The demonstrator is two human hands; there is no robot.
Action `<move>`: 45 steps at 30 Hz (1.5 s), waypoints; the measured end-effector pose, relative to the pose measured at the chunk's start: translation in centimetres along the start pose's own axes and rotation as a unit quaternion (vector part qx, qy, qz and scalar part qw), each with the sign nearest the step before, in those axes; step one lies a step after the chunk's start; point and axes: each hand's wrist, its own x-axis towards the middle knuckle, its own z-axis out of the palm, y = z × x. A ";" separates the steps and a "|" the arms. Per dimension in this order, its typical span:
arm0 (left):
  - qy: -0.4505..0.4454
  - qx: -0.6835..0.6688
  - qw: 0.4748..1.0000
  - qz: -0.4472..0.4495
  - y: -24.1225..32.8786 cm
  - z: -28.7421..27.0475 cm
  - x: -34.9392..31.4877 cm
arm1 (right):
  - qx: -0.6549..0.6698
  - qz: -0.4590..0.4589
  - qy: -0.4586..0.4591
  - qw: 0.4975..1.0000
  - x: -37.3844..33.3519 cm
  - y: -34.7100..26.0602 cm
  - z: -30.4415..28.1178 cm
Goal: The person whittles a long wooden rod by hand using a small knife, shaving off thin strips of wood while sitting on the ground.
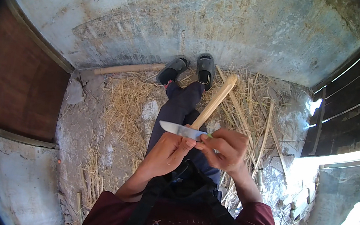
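A knife with a broad pale blade points left across my lap. My right hand is closed round its handle end, where a bit of green shows between the fingers. Just below the blade my left hand is curled closed, its thumb close to the right fingertips; what it pinches is too small to name. A peeled wooden stick slants up and away from behind the blade. Its lower end is hidden by the knife and hands, so I cannot tell what supports it.
Straw and shavings litter the dirt floor, with split strips at right. A pole lies along the stained wall by my shoes. A brown panel stands left, dark slats right, and rubble lower right.
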 end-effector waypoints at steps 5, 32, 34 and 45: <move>-0.032 -0.107 0.992 -0.065 1.0 -0.5 -0.1 | -0.053 -0.050 0.011 0.997 0.3 0.0 0.1; 0.067 -0.052 0.996 -0.036 0.8 0.7 0.2 | -0.135 -0.090 0.043 0.986 -0.3 0.6 0.3; 0.061 -0.063 0.995 -0.039 0.5 0.6 0.1 | -0.140 -0.092 0.042 0.985 0.0 0.6 0.2; 0.087 0.122 0.987 -0.061 1.4 -0.1 0.1 | -0.144 -0.122 -0.029 0.982 0.7 1.6 -1.0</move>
